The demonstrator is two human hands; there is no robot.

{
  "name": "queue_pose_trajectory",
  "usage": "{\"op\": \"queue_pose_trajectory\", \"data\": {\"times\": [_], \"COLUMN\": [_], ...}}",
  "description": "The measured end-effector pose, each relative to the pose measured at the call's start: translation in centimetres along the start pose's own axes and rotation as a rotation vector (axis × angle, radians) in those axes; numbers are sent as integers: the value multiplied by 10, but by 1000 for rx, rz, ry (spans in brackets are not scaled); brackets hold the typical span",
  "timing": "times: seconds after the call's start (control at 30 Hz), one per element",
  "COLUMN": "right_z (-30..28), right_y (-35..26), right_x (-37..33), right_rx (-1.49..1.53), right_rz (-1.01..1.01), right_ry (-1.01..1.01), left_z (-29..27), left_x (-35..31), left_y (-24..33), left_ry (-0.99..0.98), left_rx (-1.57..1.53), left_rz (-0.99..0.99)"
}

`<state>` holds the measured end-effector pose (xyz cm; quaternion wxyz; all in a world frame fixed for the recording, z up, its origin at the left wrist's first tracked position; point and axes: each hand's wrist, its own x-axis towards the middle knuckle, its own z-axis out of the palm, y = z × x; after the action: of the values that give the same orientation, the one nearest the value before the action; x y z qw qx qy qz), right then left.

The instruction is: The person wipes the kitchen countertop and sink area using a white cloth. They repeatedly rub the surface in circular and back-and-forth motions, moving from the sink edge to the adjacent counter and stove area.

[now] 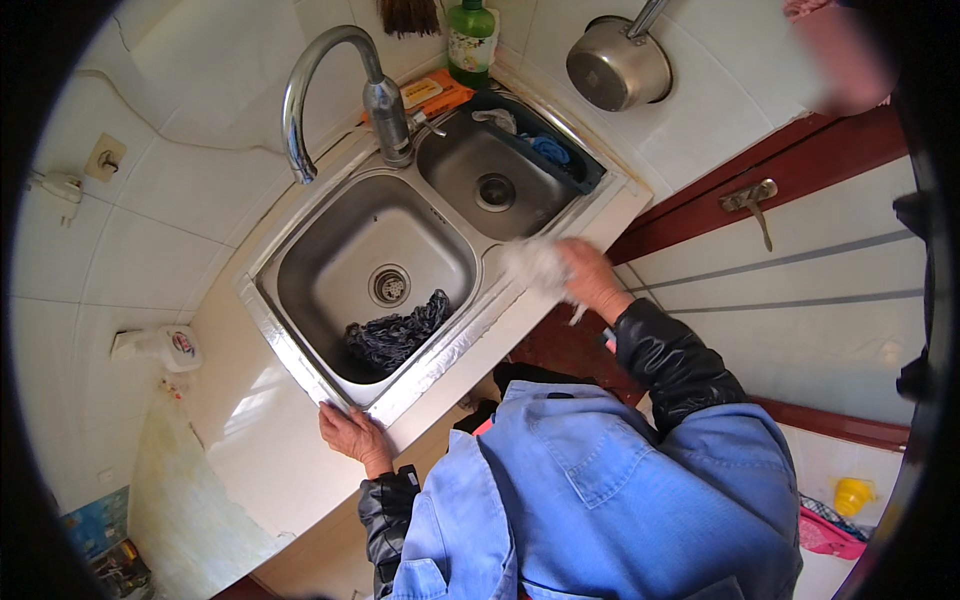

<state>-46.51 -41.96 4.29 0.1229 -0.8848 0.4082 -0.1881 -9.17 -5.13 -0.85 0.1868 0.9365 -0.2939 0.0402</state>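
Note:
My right hand is closed on a whitish cloth, pressed to the counter rim in front of the small sink basin; motion blurs the cloth. My left hand rests with its fingers laid on the counter's front edge, by the near corner of the large sink basin, holding nothing. A dark patterned cloth lies crumpled in that basin, beside the drain strainer. Between and behind the basins stands a curved chrome faucet.
A dark basket with blue and pale cloths sits across the small basin. Behind are an orange packet and a green bottle. A metal saucepan hangs on the wall. A white bottle stands left; a door handle is right.

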Motion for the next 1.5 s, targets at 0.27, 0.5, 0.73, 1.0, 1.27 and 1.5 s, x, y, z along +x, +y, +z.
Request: {"op": "queue_pose_trajectory", "data": {"times": [0.27, 0.5, 0.73, 1.0, 1.27, 1.5], "right_z": [-1, -1, -26, -7, -34, -6], "right_y": [36, 53, 113, 61, 167, 45], "right_x": [-12, -16, 3, -11, 30, -8], "right_rx": [-166, -135, -248, -161, -186, -99], "right_rz": [268, 223, 647, 205, 741, 133], "right_ry": [123, 71, 203, 68, 261, 89], "left_z": [5, 6, 11, 12, 12, 12], "left_x": [1, 0, 0, -1, -1, 1], "left_y": [-3, -7, -11, -12, -11, -12], "left_ry": [7, 31, 59, 49, 59, 64], "left_rx": [0, 62, 93, 116, 141, 137], "left_rz": [-2, 48, 87, 80, 91, 99]}}
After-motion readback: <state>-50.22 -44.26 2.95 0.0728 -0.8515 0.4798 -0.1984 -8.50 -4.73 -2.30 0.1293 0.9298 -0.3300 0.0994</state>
